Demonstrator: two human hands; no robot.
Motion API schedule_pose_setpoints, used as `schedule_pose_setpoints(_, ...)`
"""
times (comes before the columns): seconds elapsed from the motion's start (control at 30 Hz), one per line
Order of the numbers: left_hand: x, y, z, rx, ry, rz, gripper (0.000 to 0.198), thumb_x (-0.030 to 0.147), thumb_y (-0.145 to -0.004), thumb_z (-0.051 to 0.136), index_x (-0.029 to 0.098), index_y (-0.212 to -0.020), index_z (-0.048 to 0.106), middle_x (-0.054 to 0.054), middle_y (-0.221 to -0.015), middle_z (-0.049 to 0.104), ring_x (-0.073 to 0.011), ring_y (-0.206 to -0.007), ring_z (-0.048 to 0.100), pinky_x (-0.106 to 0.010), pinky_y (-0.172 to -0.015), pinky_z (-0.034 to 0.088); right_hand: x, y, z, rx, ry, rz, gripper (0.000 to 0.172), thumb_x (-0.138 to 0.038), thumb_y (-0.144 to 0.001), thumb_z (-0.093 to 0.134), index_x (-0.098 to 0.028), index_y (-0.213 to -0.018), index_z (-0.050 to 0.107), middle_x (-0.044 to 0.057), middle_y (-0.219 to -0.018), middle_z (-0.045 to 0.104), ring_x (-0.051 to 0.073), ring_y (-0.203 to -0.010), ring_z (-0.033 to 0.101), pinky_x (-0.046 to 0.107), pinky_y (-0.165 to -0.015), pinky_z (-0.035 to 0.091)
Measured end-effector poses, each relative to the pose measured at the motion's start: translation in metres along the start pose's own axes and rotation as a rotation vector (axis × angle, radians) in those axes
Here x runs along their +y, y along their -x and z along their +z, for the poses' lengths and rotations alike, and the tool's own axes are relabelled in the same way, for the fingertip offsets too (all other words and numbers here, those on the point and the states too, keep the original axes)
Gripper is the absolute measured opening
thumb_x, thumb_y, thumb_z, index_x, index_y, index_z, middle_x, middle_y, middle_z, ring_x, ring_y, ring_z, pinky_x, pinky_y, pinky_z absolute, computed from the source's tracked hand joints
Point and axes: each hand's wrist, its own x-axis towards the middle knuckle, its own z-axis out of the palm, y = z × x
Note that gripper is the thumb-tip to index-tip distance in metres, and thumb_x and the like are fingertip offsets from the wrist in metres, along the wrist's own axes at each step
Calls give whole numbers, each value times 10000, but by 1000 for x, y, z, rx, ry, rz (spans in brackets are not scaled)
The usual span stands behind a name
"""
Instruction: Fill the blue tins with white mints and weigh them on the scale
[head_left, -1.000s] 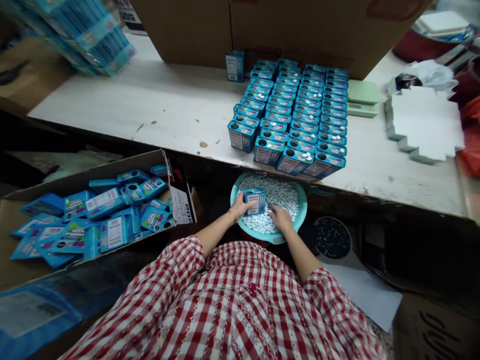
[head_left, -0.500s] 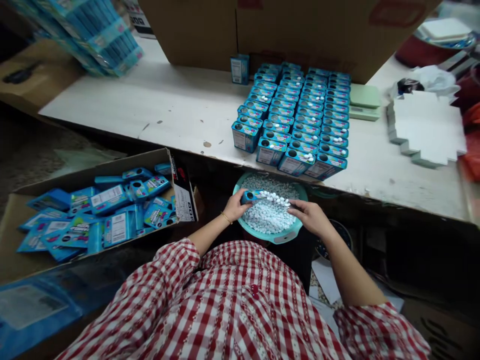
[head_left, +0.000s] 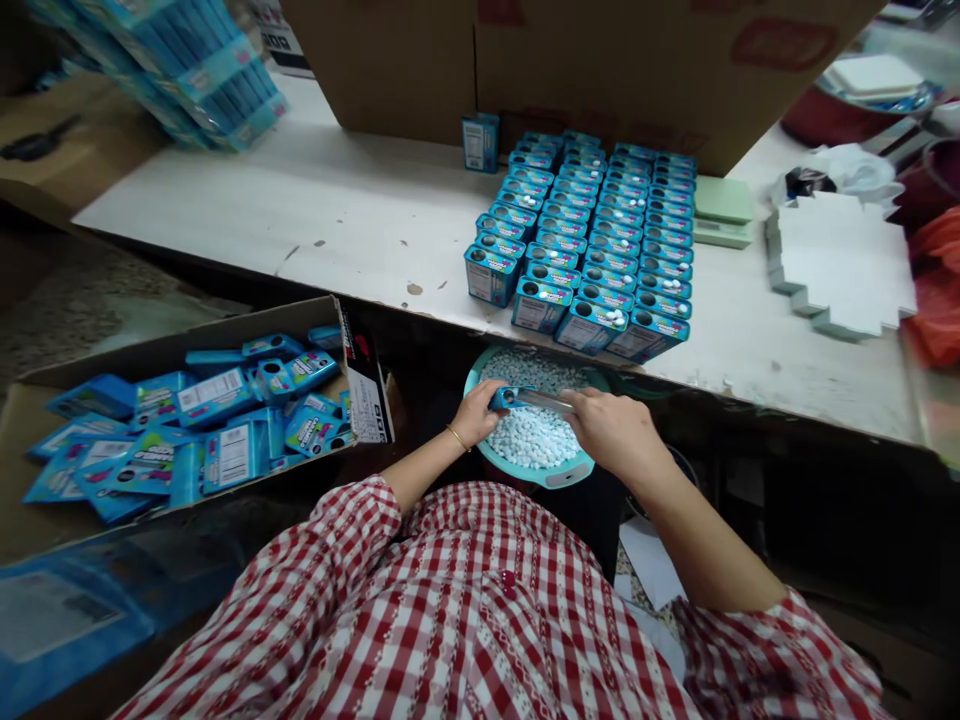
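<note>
A teal basin point(head_left: 571, 473) full of small white candies sits below the table edge, in front of my lap. Over it I hold a small blue box point(head_left: 528, 399) lying level. My left hand point(head_left: 478, 415) grips its left end and my right hand point(head_left: 611, 432) grips its right end, both with fingers closed round it. On the table just above stands a block of several rows of open blue boxes point(head_left: 592, 236), some showing white candies at their holes.
A cardboard carton point(head_left: 364, 372) of loose blue boxes lies at my left. A big brown carton point(head_left: 570, 60) stands behind the block, one upright blue box point(head_left: 480, 142) beside it. White flat pieces point(head_left: 844, 262) and a green scale point(head_left: 722, 210) lie at right.
The box came up out of the candies and turned flat. The candies heaped on top of it half a second ago are gone, and my right hand has closed on its right end.
</note>
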Motion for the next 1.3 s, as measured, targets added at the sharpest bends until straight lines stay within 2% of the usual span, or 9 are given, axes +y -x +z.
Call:
schedule_pose_setpoints(0.2,21,-16,-45,213,145,-13,397,278,-683,674,174,-1040,536,-40,-977,600,-180,-900,569,-319,-848,449,54,20,45,265,-382,47,387,-425,-862,421,-250,-1156,601,59,-1074,663,239,-934,631,346,-798,491)
schedule_pose_setpoints(0.3,23,-51,-72,292,235,40,411,327,-684,676,158,-1029,532,-39,-948,603,-176,-893,568,-312,-849,453,71,22,82,294,-592,84,391,-440,-832,454,-232,-1111,632,65,-1094,662,247,-971,623,369,-867,480)
schedule_pose_setpoints(0.43,3,-107,-93,250,261,101,485,309,-631,705,135,-1049,530,-69,-997,593,-189,-926,570,-325,-866,458,72,24,118,258,-748,154,390,-468,-795,493,-244,-1068,657,58,-1088,667,258,-994,621,382,-895,478)
schedule_pose_setpoints(0.63,-20,-143,-92,292,114,54,662,238,-590,715,151,-1200,472,-116,-1148,566,-250,-1051,547,-372,-916,432,65,33,139,244,-832,198,405,-501,-776,502,-253,-1048,672,53,-1091,665,261,-1009,618,362,-875,497)
schedule_pose_setpoints(0.93,-5,-161,-72,371,-108,-110,620,321,-657,699,201,-1222,472,-89,-984,656,-298,-927,615,-402,-834,447,43,31,153,177,-908,206,416,-503,-771,513,-246,-1057,672,58,-1097,662,266,-1033,607,383,-913,480)
schedule_pose_setpoints(1.03,-1,-158,-64,377,-114,-119,746,330,-643,721,180,-1298,396,-127,-1080,633,-322,-1021,586,-431,-896,415,40,26,155,145,-906,177,425,-506,-765,517,-237,-1056,672,61,-1099,661,264,-1034,606,369,-909,481)
schedule_pose_setpoints(1.13,-4,-132,-72,464,-111,-57,842,352,-648,720,130,-1348,308,-189,-1266,515,-323,-1170,488,-439,-973,365,46,20,164,106,-886,182,496,-545,-737,518,-201,-1061,668,85,-1114,652,272,-1061,590,364,-925,464)
schedule_pose_setpoints(1.23,-20,-85,-111,635,-216,5,637,350,-745,621,155,-1296,368,-159,-1314,466,-272,-1226,427,-408,-1017,323,57,10,178,69,-826,242,593,-604,-683,519,-182,-1077,657,94,-1098,660,289,-1080,575,357,-895,476)
schedule_pose_setpoints(1.3,-37,-47,-152,749,-356,-96,483,293,-785,557,156,-1229,427,-140,-1264,489,-247,-1206,430,-384,-1015,319,65,2,187,32,-774,269,640,-634,-651,514,-180,-1080,655,95,-1069,673,302,-1074,576,353,-852,493)
